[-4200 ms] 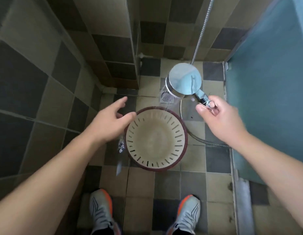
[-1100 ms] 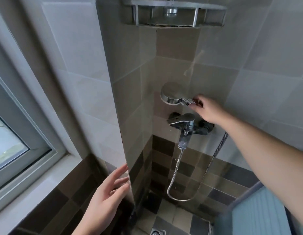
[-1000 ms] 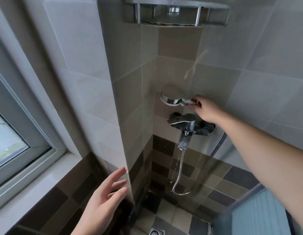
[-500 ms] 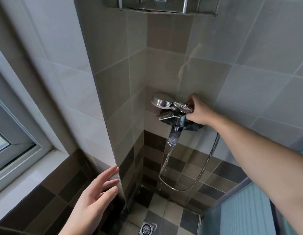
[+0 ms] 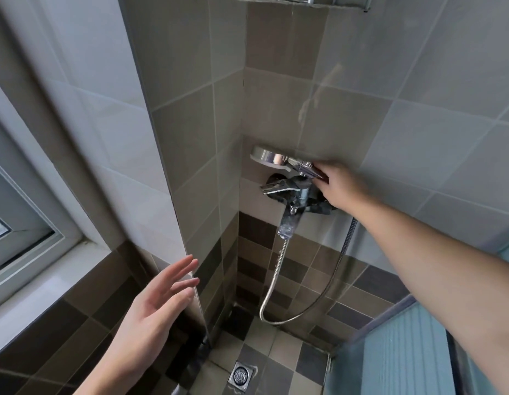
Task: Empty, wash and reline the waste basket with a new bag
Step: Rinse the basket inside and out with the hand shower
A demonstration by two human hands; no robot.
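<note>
tiled shower corner (image 5: 242, 109): right hand (image 5: 340, 185) gripping shower head (image 5: 269, 158) handle, seating it at 12 o'clock above mixer tap (image 5: 287, 192); left hand (image 5: 153, 317) spread empty at 7 o'clock, likely balancing.

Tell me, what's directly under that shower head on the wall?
Under the shower head sits a chrome mixer tap with its hose looping down. The right hand hides the tap's right side.

- Upper wall tiles (image 5: 436, 155): pale grey, plain.
- Lower wall band (image 5: 293, 269): tan and dark brown blocks.
- Floor (image 5: 279, 363): beige and charcoal checks.
- Shower head (image 5: 269, 158), hose (image 5: 273, 283): shiny chrome.
- Near-right panel (image 5: 398, 354): blue-green, ribbed.
- Left window frame (image 5: 48, 252): white.
</note>
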